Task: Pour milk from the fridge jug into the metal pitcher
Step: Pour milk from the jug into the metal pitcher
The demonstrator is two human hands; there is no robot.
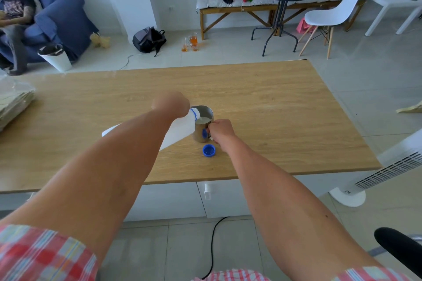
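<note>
Two hands are working over the wooden counter [262, 98], and I'm reading them from the left. My left hand [171, 104] is gripping the white milk jug [175, 131], which is lying tilted with its blue-ringed mouth resting over the rim of the metal pitcher [203, 125]. Milk is showing white inside the pitcher. My right hand [220, 131] is closing around the pitcher's handle, holding it upright on the counter. The blue cap [209, 150] is lying open side up, just in front of the pitcher.
</note>
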